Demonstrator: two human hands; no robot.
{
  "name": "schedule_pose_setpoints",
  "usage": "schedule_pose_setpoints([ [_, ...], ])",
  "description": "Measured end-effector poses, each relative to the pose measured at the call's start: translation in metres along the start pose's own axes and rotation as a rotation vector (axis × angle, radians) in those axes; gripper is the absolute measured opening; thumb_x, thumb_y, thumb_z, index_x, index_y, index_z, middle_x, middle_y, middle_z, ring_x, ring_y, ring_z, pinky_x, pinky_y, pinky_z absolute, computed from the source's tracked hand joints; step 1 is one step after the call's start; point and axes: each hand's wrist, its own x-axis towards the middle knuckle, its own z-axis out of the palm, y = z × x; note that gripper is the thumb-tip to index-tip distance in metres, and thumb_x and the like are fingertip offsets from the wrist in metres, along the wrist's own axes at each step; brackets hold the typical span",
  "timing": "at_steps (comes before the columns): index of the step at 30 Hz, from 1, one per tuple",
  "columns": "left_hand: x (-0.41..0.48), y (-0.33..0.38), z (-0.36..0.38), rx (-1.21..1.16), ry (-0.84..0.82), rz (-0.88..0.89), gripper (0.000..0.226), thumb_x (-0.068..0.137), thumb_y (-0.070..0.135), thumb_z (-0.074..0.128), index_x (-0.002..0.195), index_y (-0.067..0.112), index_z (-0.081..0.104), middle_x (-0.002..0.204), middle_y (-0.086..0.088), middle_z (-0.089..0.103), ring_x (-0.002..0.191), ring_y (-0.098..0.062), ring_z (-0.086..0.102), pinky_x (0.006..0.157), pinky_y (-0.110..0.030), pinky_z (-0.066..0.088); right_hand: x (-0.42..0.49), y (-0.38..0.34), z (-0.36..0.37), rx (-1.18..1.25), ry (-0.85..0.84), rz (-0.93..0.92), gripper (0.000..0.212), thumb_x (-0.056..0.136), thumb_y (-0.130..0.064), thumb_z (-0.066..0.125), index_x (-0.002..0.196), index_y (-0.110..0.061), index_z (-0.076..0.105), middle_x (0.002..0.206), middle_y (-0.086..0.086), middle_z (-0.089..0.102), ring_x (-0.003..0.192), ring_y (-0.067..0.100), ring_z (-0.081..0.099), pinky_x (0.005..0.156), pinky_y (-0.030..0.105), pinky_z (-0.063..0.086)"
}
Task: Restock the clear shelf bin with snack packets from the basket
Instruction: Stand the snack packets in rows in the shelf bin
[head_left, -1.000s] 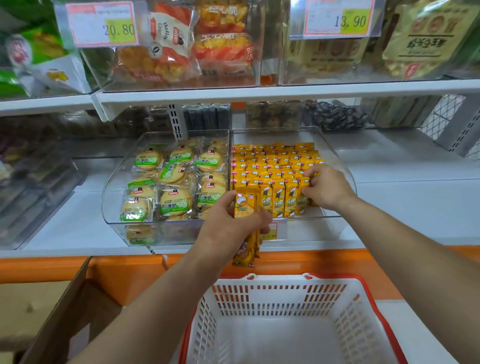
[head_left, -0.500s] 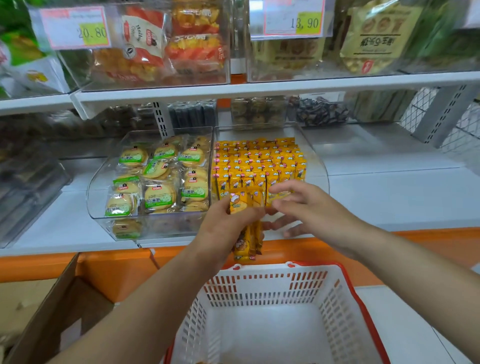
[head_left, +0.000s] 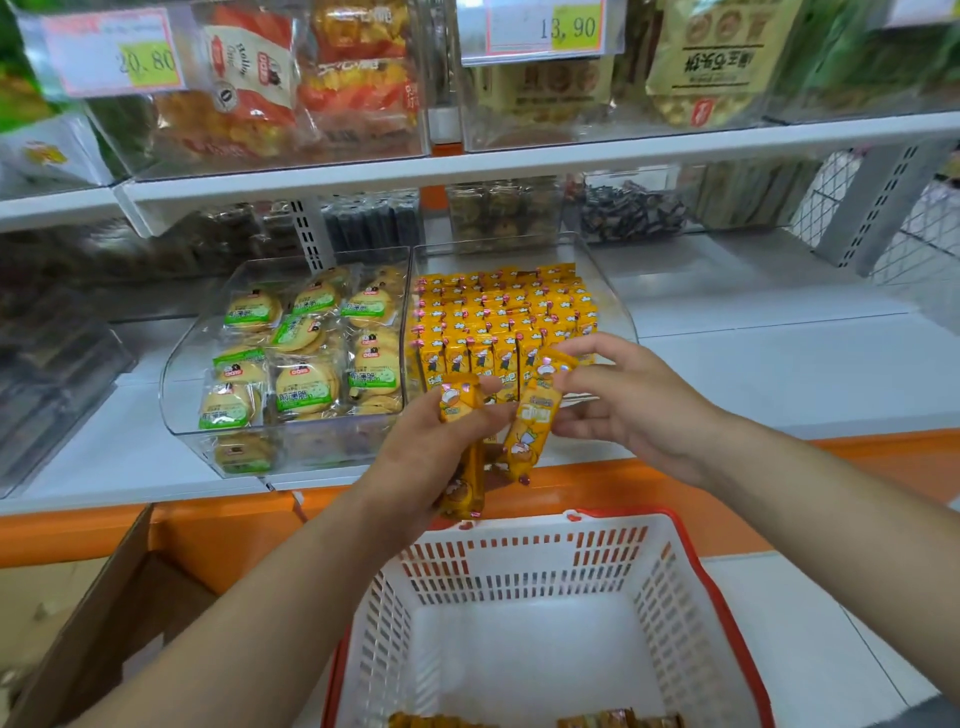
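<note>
Since half a second ago, one yellow packet (head_left: 532, 421) is drawn off the bundle (head_left: 470, 483) and pinched near its top by the right hand (head_left: 639, 410). The rest are gripped in the left hand (head_left: 415, 457), above the basket (head_left: 691, 582). Placing is judged in hand: the packet needs standing upright in the front row of the clear bin (head_left: 608, 291).

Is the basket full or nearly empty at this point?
Nearly empty: the basket shows a bare white floor, with only a few packets along the frame's bottom edge.
</note>
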Motion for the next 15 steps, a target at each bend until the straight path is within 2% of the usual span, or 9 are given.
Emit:
schedule_pose_setpoints([
  [3,0.001,-0.002,-0.003,0.024,0.003,-0.007,0.028,0.091,0.018,0.073,0.118,0.019,0.066,0.1,-0.014,0.079,0.087,-0.036,0.077,0.058,-0.032,0.059,0.002,0.001,0.0,0.085,0.037,-0.031,0.032,0.091,-0.002,0.061,0.118,-0.019,0.062,0.112,0.018,0.07,0.087,0.034,0.075,0.073,0.035,0.061],
  [7,0.005,-0.003,-0.007,0.115,0.049,0.037,0.026,0.09,0.023,0.075,0.114,0.02,0.066,0.093,-0.007,0.08,0.082,-0.025,0.078,0.054,-0.028,0.056,0.003,0.005,-0.003,0.125,0.056,-0.058,0.024,0.091,0.001,0.059,0.106,-0.016,0.066,0.11,0.017,0.069,0.088,0.034,0.075,0.072,0.033,0.06],
  [10,0.009,-0.001,-0.012,0.11,0.148,0.084,0.025,0.087,0.02,0.079,0.109,0.018,0.067,0.086,-0.005,0.078,0.071,-0.019,0.075,0.052,-0.028,0.054,-0.002,0.012,-0.003,-0.102,-0.042,-0.03,0.011,0.088,-0.011,0.072,0.092,-0.016,0.063,0.099,0.015,0.072,0.085,0.028,0.075,0.074,0.037,0.059],
  [13,0.01,0.002,-0.012,0.159,0.155,0.134,0.031,0.085,0.021,0.081,0.11,0.016,0.065,0.071,0.001,0.074,0.06,-0.015,0.069,0.048,-0.026,0.052,-0.009,0.017,0.004,-0.439,-0.045,-0.13,0.021,0.082,-0.039,0.077,0.077,-0.022,0.066,0.078,0.001,0.072,0.07,0.009,0.068,0.069,0.032,0.052],
  [15,0.01,0.003,-0.008,0.198,0.14,0.142,0.04,0.082,0.022,0.083,0.117,0.013,0.064,0.068,0.0,0.072,0.056,-0.015,0.066,0.047,-0.026,0.051,-0.01,0.014,0.011,-0.527,-0.028,-0.211,0.021,0.083,-0.04,0.077,0.076,-0.023,0.066,0.081,-0.002,0.073,0.071,0.01,0.069,0.068,0.033,0.056],
])
